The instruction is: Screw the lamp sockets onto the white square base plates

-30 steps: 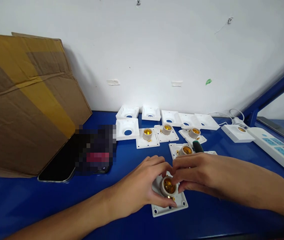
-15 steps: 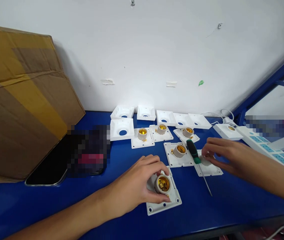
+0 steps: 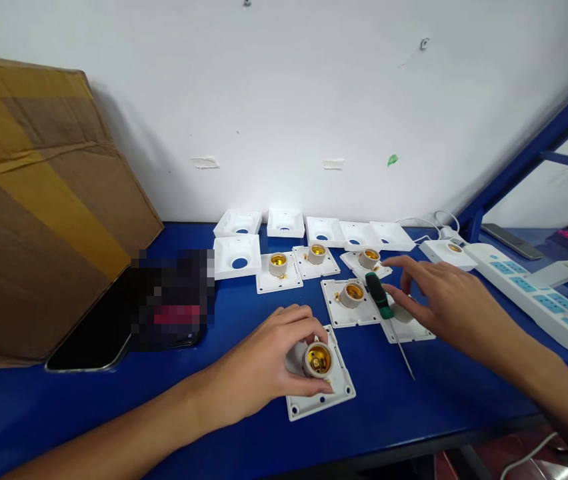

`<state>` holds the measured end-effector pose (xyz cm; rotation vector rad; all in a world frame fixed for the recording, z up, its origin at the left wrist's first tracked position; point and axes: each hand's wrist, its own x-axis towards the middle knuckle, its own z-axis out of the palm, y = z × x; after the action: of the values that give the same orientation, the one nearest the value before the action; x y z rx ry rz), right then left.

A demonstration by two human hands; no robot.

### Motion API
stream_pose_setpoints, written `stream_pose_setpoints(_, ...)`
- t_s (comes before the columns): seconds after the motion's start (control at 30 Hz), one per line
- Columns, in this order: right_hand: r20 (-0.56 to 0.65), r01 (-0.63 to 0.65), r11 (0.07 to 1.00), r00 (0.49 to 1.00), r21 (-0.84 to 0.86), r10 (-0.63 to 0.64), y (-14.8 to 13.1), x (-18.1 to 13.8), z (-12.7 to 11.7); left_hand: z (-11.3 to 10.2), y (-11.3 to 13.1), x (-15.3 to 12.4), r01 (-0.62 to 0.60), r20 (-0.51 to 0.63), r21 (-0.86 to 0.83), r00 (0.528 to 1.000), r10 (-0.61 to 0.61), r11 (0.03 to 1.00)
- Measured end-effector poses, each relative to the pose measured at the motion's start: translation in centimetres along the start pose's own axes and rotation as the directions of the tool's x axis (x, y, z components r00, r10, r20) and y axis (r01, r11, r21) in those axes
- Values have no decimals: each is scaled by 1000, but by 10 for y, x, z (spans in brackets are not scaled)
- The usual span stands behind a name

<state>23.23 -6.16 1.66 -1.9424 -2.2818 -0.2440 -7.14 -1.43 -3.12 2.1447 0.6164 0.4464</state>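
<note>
My left hand [image 3: 284, 353] is closed around a lamp socket [image 3: 318, 360] with a brass-coloured inside, which sits on a square white base plate [image 3: 321, 403] near the front of the table. To the right, my right hand [image 3: 437, 293] is open, its thumb and forefinger spread just beside the green-and-black handle of a screwdriver [image 3: 379, 293]. The screwdriver's shaft slants toward the table's front edge. Under my right hand, another base plate [image 3: 417, 333] carries a socket [image 3: 404, 312], partly hidden. A further socket [image 3: 352, 295] on its plate stands left of the screwdriver handle.
Several white covers [image 3: 237, 259] with round holes line the wall, with more plate-mounted sockets [image 3: 278, 265] before them. A cardboard box [image 3: 59, 173] and a dark phone-like slab [image 3: 91, 333] are at left. A power strip [image 3: 529, 287] and blue frame [image 3: 529, 157] are at right.
My right hand has moved from the right-hand socket to beside the screwdriver handle, with its fingers spread wider. My left hand keeps its grip on the socket. The view has shifted slightly right.
</note>
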Motion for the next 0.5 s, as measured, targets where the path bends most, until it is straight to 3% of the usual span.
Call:
stream_pose_setpoints(0.2,92,-41,988,995,149,28,0,21,21,0,0,-1,-10,7,17,1000,9,1000)
stream_pose_setpoints(0.33,115,-52,956,993,288,20,11,22,13,0,3,-2,-10,22,20,1000,10,1000)
stream_pose_setpoints(0.4,66,-42,923,998,383,18,9,21,-4,-1,7,-2,1,32,30,999,-2,1000)
stream_pose_setpoints(0.5,-224,87,669,967,738,121,-14,12,-38,-3,10,-1,2,30,47,1000,-4,999)
